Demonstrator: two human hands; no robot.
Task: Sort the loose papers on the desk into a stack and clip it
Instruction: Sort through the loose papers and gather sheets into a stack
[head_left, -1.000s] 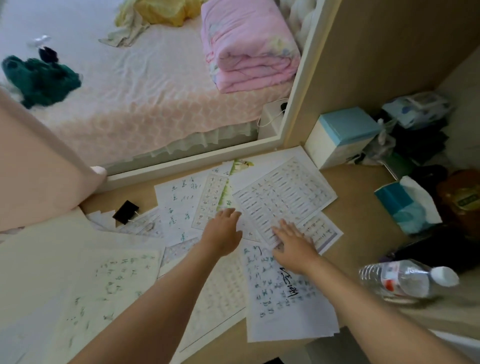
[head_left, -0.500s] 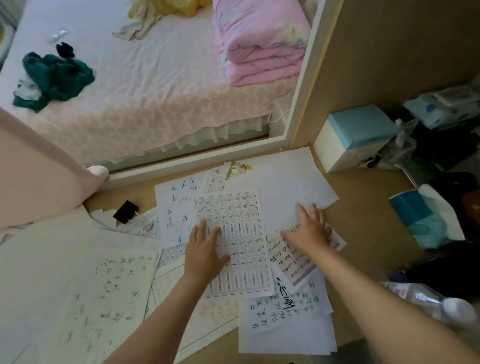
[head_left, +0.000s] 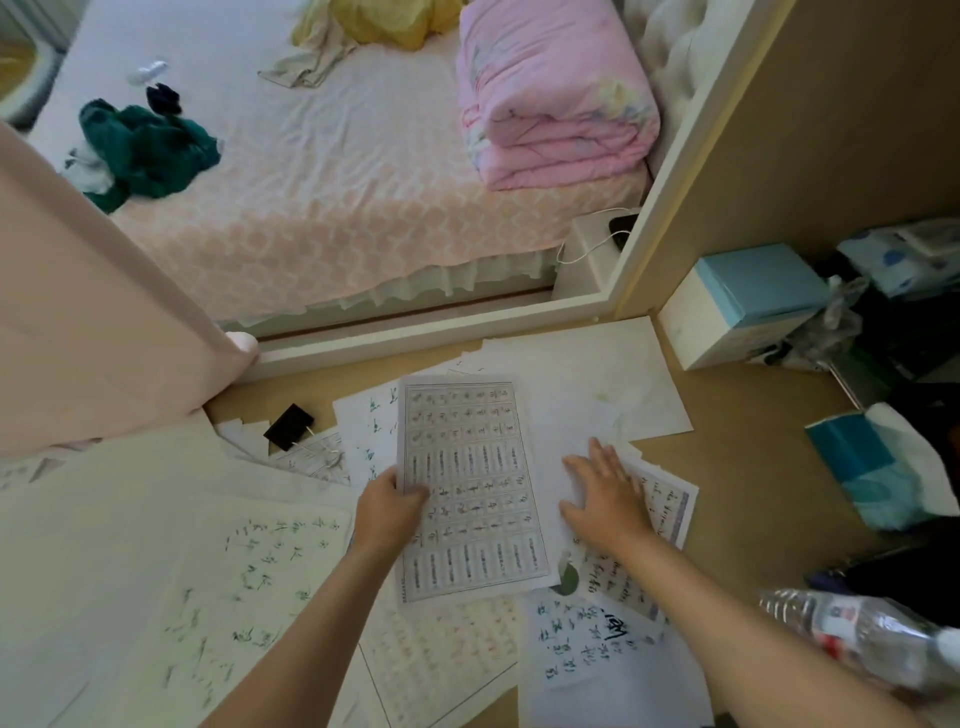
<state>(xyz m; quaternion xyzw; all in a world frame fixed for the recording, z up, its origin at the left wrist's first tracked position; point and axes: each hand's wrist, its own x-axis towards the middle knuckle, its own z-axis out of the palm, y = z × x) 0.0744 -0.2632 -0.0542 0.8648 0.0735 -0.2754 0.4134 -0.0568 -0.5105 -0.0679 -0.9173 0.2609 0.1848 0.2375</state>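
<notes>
The left hand pinches the gridded sheet at its left edge, thumb on top, the sheet lying over the other loose papers at the bench's middle. At three o'clock from it, the right hand presses flat, fingers spread, on a blank sheet. The black binder clip sits on papers at ten o'clock from the left hand. A water bottle lies at four o'clock.
</notes>
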